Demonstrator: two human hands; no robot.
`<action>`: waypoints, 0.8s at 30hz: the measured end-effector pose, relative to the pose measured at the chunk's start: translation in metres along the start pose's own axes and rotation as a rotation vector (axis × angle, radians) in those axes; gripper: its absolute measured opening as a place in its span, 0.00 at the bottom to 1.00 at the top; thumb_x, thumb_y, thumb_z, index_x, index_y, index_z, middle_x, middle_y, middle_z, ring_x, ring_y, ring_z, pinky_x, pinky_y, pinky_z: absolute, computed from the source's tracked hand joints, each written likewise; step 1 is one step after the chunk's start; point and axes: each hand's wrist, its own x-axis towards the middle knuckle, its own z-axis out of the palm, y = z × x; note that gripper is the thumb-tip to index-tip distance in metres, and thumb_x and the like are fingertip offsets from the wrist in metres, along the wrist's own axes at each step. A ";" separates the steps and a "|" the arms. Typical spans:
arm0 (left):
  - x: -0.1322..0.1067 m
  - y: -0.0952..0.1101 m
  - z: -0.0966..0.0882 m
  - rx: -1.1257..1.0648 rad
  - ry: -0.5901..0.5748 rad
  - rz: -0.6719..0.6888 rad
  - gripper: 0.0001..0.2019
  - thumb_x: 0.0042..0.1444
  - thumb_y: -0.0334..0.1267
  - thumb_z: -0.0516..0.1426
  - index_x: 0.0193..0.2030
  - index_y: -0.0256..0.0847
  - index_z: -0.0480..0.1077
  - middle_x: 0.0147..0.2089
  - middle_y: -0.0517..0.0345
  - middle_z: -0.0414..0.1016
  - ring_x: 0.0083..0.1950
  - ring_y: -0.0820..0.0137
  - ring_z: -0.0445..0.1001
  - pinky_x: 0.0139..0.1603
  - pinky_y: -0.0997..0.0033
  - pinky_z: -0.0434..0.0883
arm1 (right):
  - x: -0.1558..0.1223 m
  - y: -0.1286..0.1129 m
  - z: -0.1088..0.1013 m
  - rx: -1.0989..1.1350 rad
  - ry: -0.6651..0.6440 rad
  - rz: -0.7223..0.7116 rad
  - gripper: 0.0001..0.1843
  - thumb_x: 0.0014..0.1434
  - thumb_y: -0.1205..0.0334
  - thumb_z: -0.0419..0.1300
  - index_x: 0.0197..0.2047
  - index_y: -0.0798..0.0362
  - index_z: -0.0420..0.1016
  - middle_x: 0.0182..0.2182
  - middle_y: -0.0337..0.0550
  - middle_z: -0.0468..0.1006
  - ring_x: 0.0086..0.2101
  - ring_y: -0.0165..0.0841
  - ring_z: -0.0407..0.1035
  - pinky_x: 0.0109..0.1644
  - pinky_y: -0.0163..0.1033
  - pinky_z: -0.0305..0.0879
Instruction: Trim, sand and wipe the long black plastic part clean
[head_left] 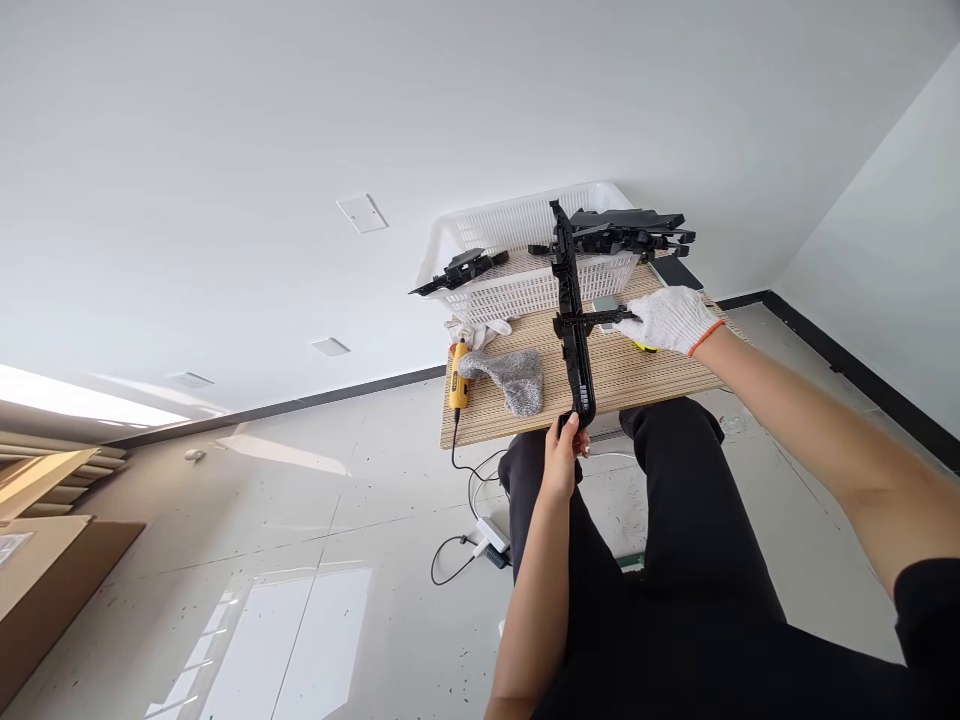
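Note:
A long black plastic part (571, 345) with a side arm stands over the front of the wooden table. My left hand (564, 455), bare, is closed around its lower end. My right hand (670, 318), in a white knit glove with an orange cuff, pinches the tip of the side arm; some of its fingers are hidden from view. Just behind this hand lies a small grey-green box (604, 308), and a yellow item (645, 347) shows partly beneath the glove. To the left of the part lies a crumpled grey cloth (517, 380).
A white plastic basket (495, 300) at the back of the table (637, 380) holds several black plastic parts (626, 232). A yellow corded power tool (458, 375) lies by a white glove (487, 333). Its cord runs down toward a power strip (493, 535). Cardboard boxes (60, 590) stand at left.

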 end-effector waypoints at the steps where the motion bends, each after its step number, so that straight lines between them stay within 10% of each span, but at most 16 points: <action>1: 0.000 0.000 0.000 -0.002 -0.003 -0.003 0.23 0.53 0.59 0.66 0.37 0.40 0.69 0.27 0.65 0.66 0.26 0.77 0.63 0.27 0.75 0.64 | 0.000 0.000 0.000 -0.001 0.000 0.003 0.38 0.68 0.35 0.46 0.47 0.60 0.83 0.35 0.63 0.82 0.39 0.49 0.74 0.38 0.43 0.55; 13: 0.000 0.003 -0.002 -0.034 -0.077 -0.054 0.31 0.52 0.62 0.65 0.52 0.38 0.73 0.35 0.51 0.83 0.32 0.65 0.81 0.34 0.68 0.74 | -0.014 -0.012 0.002 0.002 0.125 0.058 0.33 0.66 0.41 0.46 0.40 0.58 0.84 0.32 0.61 0.82 0.36 0.50 0.73 0.36 0.44 0.52; 24: 0.000 0.005 0.001 -0.022 -0.061 -0.053 0.26 0.52 0.57 0.63 0.49 0.39 0.69 0.31 0.55 0.82 0.24 0.69 0.76 0.27 0.70 0.71 | 0.026 -0.005 -0.019 -0.028 0.039 0.057 0.29 0.65 0.47 0.49 0.49 0.60 0.82 0.37 0.63 0.82 0.36 0.50 0.73 0.36 0.45 0.54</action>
